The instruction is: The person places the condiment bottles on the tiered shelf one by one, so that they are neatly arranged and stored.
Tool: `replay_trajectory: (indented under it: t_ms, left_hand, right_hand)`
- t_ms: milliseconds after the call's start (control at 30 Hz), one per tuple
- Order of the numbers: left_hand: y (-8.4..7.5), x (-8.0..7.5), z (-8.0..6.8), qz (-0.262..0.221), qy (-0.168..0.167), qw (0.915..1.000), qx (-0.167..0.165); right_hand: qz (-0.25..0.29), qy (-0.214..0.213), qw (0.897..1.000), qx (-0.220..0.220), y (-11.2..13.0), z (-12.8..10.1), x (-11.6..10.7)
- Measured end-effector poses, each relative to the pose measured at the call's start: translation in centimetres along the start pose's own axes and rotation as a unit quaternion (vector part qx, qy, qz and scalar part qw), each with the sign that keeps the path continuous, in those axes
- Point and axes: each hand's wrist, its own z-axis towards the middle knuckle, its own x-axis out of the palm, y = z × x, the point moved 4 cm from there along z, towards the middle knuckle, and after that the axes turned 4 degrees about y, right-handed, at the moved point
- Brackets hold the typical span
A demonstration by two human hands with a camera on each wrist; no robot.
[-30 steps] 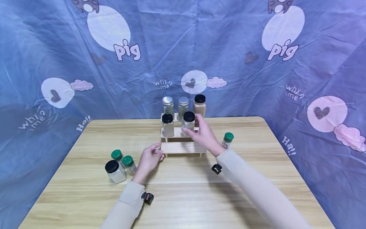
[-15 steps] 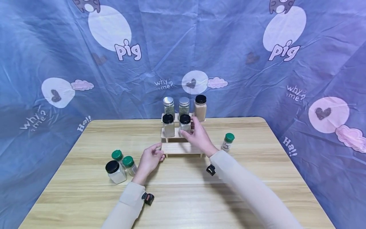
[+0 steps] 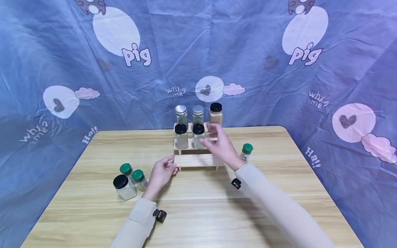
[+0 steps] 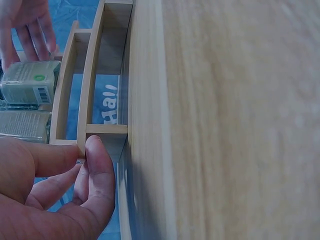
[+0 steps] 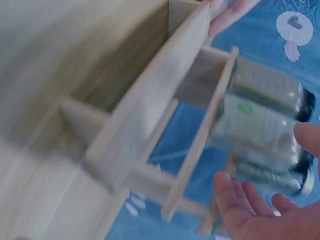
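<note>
A three-tier wooden rack (image 3: 198,160) stands near the back of the table. My left hand (image 3: 162,171) pinches the left end of its lowest shelf; in the left wrist view the thumb and fingers (image 4: 100,175) meet around the wood. On the middle shelf, a black-lidded spice jar (image 3: 199,141) stands upright beside another black-lidded jar (image 3: 182,141) to its left. My right hand (image 3: 222,146) is just right of the first jar, fingers spread and loosely bent. In the right wrist view a gap shows between those fingers (image 5: 227,197) and the jar.
Two silver-lidded jars (image 3: 197,119) and a black-lidded jar of tan powder (image 3: 215,117) fill the top shelf. A green-lidded shaker (image 3: 247,151) stands right of the rack. At left are two green-lidded shakers (image 3: 139,179) and a wide black-lidded jar (image 3: 125,189).
The right hand moved the black-lidded jar left along the middle shelf, then let go and drew back slightly to the right. The left hand stayed at the rack.
</note>
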Motion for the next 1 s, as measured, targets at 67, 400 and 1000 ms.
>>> replay_trajectory:
  t_ms: [67,400,1000]
  left_hand:
    - [-0.1,0.0,0.0,0.001,0.0,1.0,0.003]
    - [-0.4,0.0,-0.2,-0.008,0.006,0.9999,0.0]
    - [-0.3,0.1,-0.3,-0.004,0.0,1.0,-0.004]
  right_hand:
    - [0.0,-0.009,1.0,-0.005,0.1,-0.4,-1.3]
    - [-0.011,-0.086,0.996,-0.018,-1.8,-2.9,-8.2]
    - [-0.047,-0.07,0.995,0.053,-9.5,-8.0,-10.3]
